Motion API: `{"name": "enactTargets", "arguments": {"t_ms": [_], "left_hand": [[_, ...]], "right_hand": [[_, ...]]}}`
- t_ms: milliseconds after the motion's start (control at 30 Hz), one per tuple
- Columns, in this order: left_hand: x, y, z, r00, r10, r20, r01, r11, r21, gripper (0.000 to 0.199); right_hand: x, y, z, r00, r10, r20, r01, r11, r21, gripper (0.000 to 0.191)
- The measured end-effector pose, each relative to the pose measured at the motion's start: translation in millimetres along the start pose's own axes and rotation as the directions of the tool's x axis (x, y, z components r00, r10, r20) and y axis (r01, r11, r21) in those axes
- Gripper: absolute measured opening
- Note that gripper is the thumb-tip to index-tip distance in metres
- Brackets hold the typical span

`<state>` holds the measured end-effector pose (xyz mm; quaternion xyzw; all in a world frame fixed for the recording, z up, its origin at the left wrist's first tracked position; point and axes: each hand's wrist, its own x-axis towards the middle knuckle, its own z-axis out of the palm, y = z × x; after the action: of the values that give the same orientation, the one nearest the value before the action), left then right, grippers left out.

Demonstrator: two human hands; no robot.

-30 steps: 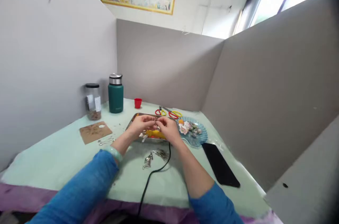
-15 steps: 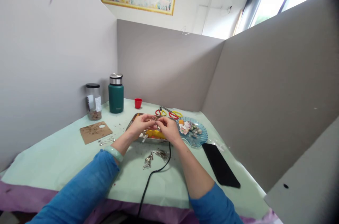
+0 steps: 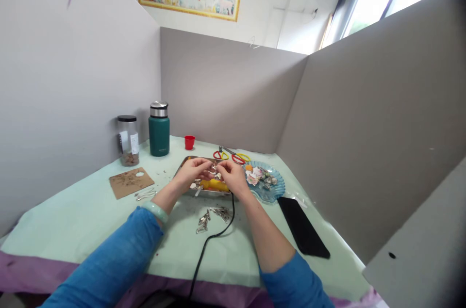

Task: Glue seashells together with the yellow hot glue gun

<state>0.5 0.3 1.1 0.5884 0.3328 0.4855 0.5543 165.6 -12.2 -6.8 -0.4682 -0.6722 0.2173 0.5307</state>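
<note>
Apparently both hands (image 3: 192, 173) (image 3: 233, 176) pinch a tiny piece (image 3: 214, 167)

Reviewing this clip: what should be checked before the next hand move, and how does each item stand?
1. Left hand and right hand above the tray: ok.
2. What the fingertips hold: cannot tell; too small.
3. Pins contained: not ok; loose on the table.
4. Cord clear of the pins: cannot tell; they lie very close.
5. Scissors away from the hands: ok, behind the tray.
6. Bottle upright: ok.
</note>
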Motion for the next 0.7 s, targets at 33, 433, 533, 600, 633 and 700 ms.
{"name": "enactTargets", "arguments": {"t_ms": [33,433,533,600,633,700], "left_hand": [[-0.4,0.4,-0.1,1.000,-0.001,-0.009,0.001,1.000,-0.005,0.035],[1.0,-0.4,-1.7,0.999,-0.040,-0.036,0.031,0.973,-0.230,0.030],[2.0,-2.2,-2.8,0.999,-0.044,-0.019,0.037,0.963,-0.268,0.028],[2.3,-3.0,-3.2,0.999,-0.038,-0.011,0.033,0.958,-0.285,0.026],[2.3,-3.1,-3.1,0.999,-0.035,-0.012,0.030,0.955,-0.294,0.025],[2.0,-2.9,-2.4,0.999,-0.032,-0.015,0.025,0.950,-0.313,0.024]], "right_hand": [[-0.3,-0.9,-0.1,1.000,0.011,0.007,-0.011,1.000,0.018,0.017],[-1.6,0.1,-0.2,0.999,0.002,0.035,-0.004,0.997,0.077,0.023],[-3.8,-3.9,1.0,0.999,-0.033,0.033,0.032,0.998,0.046,0.022],[-5.2,-6.7,1.2,0.999,-0.043,0.017,0.042,0.999,0.014,0.021],[-5.8,-7.9,1.1,0.999,-0.043,0.012,0.043,0.999,0.000,0.021],[-6.7,-10.2,0.9,0.999,-0.044,0.012,0.044,0.999,-0.024,0.022]]}}
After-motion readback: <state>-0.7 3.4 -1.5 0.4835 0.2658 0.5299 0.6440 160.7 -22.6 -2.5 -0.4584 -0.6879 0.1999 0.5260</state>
